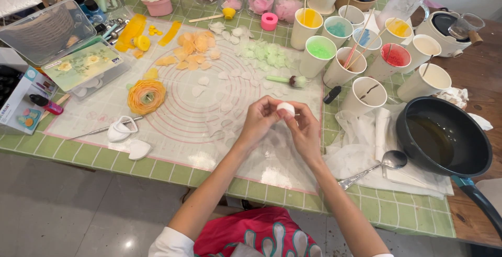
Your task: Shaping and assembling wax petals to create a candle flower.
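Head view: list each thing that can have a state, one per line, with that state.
Left hand: pinching the small white piece.
Right hand: pinching it too.
Small white piece: held above the mat.
Dark pan: holds dark liquid.
Spoon: lying on white paper.
Orange flower: assembled, on the mat.
Paper cups: upright, coloured contents.
Clear plastic box: open.

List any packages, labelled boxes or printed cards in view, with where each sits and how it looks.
Clear plastic box: far left of the table, rectangular, lid open.
Printed card: in that box's front half, pale green with cream flowers.
Colour set package: left edge, flat white card with round coloured dots.
No screens or signs are visible.
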